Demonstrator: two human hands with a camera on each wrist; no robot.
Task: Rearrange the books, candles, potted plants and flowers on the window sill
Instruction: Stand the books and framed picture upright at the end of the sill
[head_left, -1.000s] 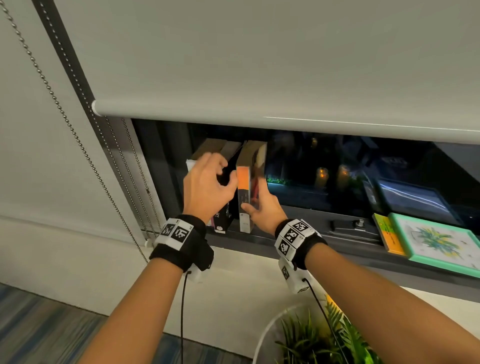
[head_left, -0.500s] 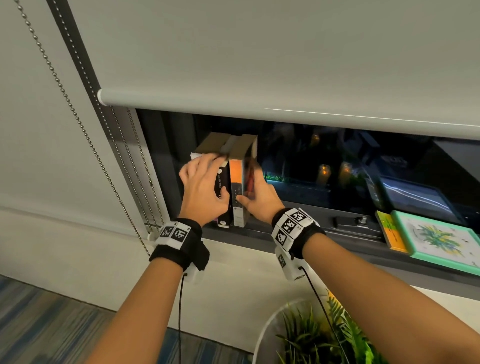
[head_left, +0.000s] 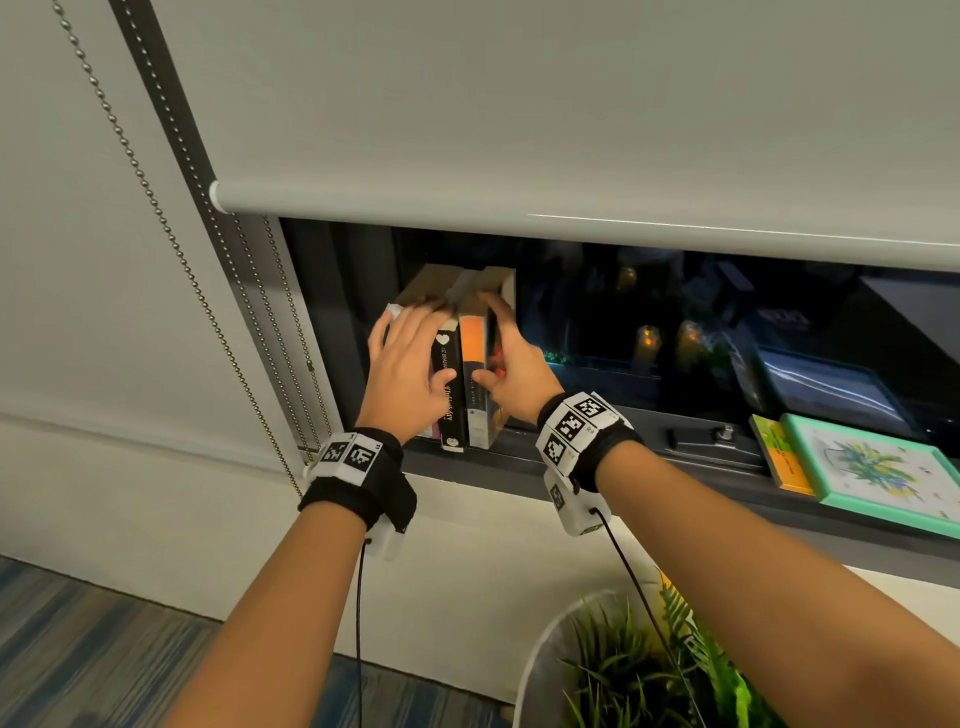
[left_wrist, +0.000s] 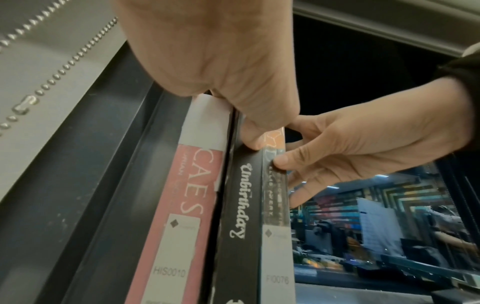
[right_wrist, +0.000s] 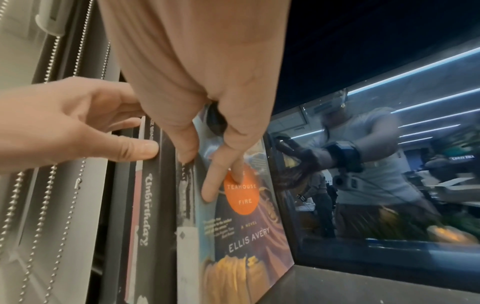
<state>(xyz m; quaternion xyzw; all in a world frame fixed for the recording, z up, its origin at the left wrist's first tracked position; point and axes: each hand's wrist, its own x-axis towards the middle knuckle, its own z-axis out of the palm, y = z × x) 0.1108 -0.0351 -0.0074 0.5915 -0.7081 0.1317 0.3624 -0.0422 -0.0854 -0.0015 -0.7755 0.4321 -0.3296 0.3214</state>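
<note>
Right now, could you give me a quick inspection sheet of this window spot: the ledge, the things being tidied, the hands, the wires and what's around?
Surface: dark window sill under a part-lowered roller blind.
Job's things: three upright books packed side by side at the sill's left end: pink book, black book, orange-spined book. Two flat books lie at the right. No candles seen on the sill; glows in the glass look like reflections.
Clutter: nothing seen.
Hands: left hand and right hand flank the upright books, fingers straight, pressing them together.
Cables: black wires hang from both wrist units.
Surroundings: bead chain, potted plant on the floor, striped carpet.
</note>
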